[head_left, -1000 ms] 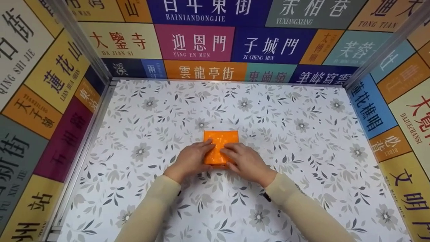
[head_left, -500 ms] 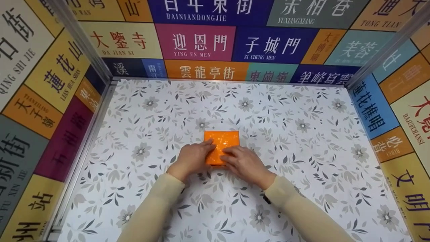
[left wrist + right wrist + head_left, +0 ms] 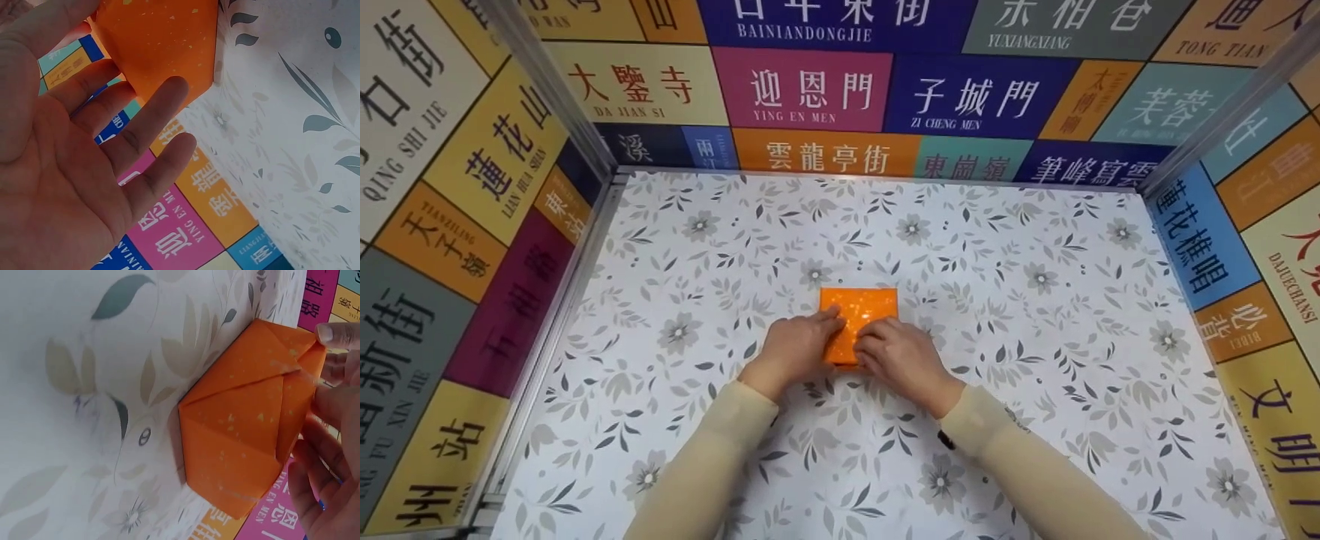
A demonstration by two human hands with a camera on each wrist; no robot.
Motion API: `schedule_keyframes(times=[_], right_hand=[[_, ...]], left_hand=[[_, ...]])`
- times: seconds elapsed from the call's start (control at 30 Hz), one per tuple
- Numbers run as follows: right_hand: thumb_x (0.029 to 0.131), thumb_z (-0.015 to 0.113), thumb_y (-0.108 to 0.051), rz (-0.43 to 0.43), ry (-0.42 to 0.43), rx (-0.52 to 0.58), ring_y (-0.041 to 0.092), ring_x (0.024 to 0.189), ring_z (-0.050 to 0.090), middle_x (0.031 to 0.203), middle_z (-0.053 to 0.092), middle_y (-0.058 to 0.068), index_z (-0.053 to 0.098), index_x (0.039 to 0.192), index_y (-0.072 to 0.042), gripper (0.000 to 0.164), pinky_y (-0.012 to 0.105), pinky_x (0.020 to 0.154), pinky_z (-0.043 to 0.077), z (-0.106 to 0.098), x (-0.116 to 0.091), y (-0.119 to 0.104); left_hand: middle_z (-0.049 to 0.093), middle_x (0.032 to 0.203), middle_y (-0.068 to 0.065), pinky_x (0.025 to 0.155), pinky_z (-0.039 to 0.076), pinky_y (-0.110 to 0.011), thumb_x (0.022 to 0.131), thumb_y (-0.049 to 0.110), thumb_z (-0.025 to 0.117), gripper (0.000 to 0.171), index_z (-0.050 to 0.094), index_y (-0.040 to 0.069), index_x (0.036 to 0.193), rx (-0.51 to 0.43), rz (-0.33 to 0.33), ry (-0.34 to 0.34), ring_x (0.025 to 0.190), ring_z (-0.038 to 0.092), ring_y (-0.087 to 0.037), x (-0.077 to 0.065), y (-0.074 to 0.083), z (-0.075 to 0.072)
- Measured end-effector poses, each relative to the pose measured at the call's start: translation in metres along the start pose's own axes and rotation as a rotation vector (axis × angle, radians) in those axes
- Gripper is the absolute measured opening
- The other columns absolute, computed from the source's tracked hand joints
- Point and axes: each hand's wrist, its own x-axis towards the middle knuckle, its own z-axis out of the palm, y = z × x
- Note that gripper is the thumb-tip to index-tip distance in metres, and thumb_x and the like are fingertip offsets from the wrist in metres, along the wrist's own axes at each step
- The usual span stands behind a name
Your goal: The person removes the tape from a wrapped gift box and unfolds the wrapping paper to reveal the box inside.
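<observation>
An orange paper-wrapped box point(image 3: 859, 304) with pale flecks lies on the patterned tabletop, between both hands. From its left side my left hand point(image 3: 797, 346) holds it, fingertips over the top edge. In the left wrist view the outer fingers point(image 3: 160, 163) stretch out beside the orange paper point(image 3: 163, 42). My right hand point(image 3: 901, 361) grips the near right part of the box with bent fingers. Folded, creased flaps point(image 3: 236, 422) show at one end in the right wrist view, where a fingertip point(image 3: 332, 334) touches the upper corner. The hands partly cover the box's sides.
White cloth with grey leaves and flowers point(image 3: 915, 229) covers the table. Colourful panels with lettering point(image 3: 802, 88) stand along the back, left and right. Metal frame posts point(image 3: 559, 97) mark the corners.
My right fingers have shifted slightly and bent more at the box's near right part; the right thumb is no longer seen apart. The head view has shifted a little. The left hand keeps its hold.
</observation>
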Motion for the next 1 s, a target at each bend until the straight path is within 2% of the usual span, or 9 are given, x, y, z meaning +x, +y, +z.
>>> schedule_keyframes(times=[0.1, 0.23, 0.4, 0.53, 0.77, 1.0], right_hand=[[0.092, 0.071, -0.019, 0.021, -0.005, -0.046, 0.020, 0.097, 0.059, 0.104, 0.066, 0.001, 0.075, 0.100, -0.011, 0.011, 0.034, 0.083, 0.052, 0.001, 0.002, -0.003], [0.096, 0.067, -0.020, 0.040, -0.052, -0.091, 0.020, 0.099, 0.057, 0.107, 0.064, 0.002, 0.070, 0.105, -0.008, 0.016, 0.032, 0.087, 0.051, 0.001, 0.003, -0.004], [0.096, 0.065, -0.021, 0.053, -0.089, -0.049, 0.021, 0.105, 0.057, 0.114, 0.064, 0.002, 0.070, 0.109, -0.007, 0.019, 0.036, 0.089, 0.050, -0.003, -0.002, -0.004], [0.096, 0.066, -0.022, 0.048, -0.089, -0.013, 0.021, 0.107, 0.057, 0.117, 0.064, 0.000, 0.071, 0.105, -0.010, 0.016, 0.036, 0.088, 0.049, -0.007, -0.009, -0.006], [0.091, 0.071, -0.018, -0.023, -0.033, 0.040, 0.021, 0.104, 0.059, 0.115, 0.065, 0.001, 0.068, 0.094, -0.013, 0.007, 0.036, 0.089, 0.050, -0.012, -0.023, -0.009], [0.090, 0.073, -0.018, -0.065, -0.029, 0.092, 0.018, 0.105, 0.060, 0.114, 0.065, 0.000, 0.072, 0.095, -0.013, 0.007, 0.034, 0.090, 0.051, -0.018, -0.032, -0.009]], left_hand=[[0.049, 0.149, -0.002, 0.085, 0.053, -0.047, 0.081, 0.040, 0.081, 0.069, 0.058, 0.015, 0.141, -0.007, -0.005, -0.004, 0.111, 0.063, -0.030, 0.000, 0.001, 0.001], [0.049, 0.149, -0.002, 0.085, 0.053, -0.048, 0.081, 0.040, 0.081, 0.069, 0.058, 0.016, 0.141, -0.012, -0.010, -0.005, 0.111, 0.063, -0.030, -0.001, 0.002, 0.002], [0.049, 0.149, -0.003, 0.085, 0.053, -0.048, 0.082, 0.041, 0.080, 0.067, 0.059, 0.015, 0.141, -0.008, -0.004, 0.003, 0.111, 0.064, -0.031, -0.001, 0.002, 0.003], [0.049, 0.149, -0.004, 0.087, 0.053, -0.048, 0.080, 0.044, 0.081, 0.071, 0.058, 0.014, 0.141, -0.014, -0.014, 0.005, 0.112, 0.063, -0.031, -0.002, 0.002, 0.002], [0.046, 0.151, -0.003, 0.091, 0.051, -0.048, 0.079, 0.038, 0.083, 0.073, 0.056, 0.015, 0.143, -0.027, -0.022, -0.019, 0.116, 0.061, -0.031, -0.002, 0.003, 0.000], [0.044, 0.153, -0.001, 0.088, 0.051, -0.047, 0.079, 0.034, 0.083, 0.072, 0.056, 0.017, 0.144, -0.020, -0.030, -0.040, 0.112, 0.062, -0.031, -0.001, 0.002, 0.000]])
